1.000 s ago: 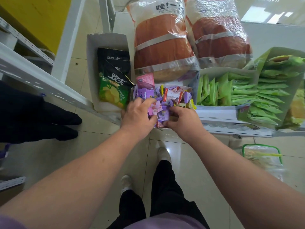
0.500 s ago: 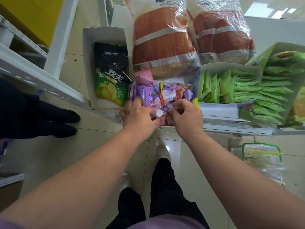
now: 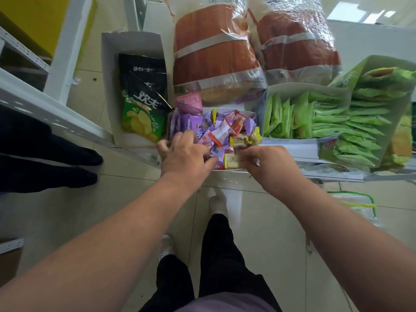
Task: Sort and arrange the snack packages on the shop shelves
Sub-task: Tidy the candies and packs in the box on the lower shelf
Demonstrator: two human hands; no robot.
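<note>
Snack packages fill the white shelf (image 3: 292, 152), which runs across the upper part of the view. At the back stand two big clear bags (image 3: 213, 48) with brown contents and pale bands, side by side and touching. To the right, an open carton (image 3: 301, 91) holds green packets (image 3: 290, 115) standing on edge, and beside it a green carton (image 3: 382, 109) leans, with more green packets stacked flat inside. To the left, a white carton (image 3: 132, 43) holds black and green chip bags (image 3: 144, 104), one overlapping the other. Between the white carton and the green packets sits a small box (image 3: 227, 170) at the front edge of the shelf, full of mixed small sweets (image 3: 216, 131) in purple, red-white and yellow wrappers. A pink packet (image 3: 189, 102) stands at its back left corner. Both hands are at the near side of this box. The left hand (image 3: 184, 156) lies on the purple sweets with its fingers bent down into them; whether it pinches one I cannot tell. The right hand (image 3: 270, 163) pinches a yellow-white sweet (image 3: 234, 159) at the front of the box, fingers curled round it. On the tiled floor (image 3: 258, 221) below are the person's own legs in black trousers, and a clear bag with green trim (image 3: 358, 206) lies to the right. At the left edge, another person's black shoes (image 3: 74, 165) show under a white rail.
</note>
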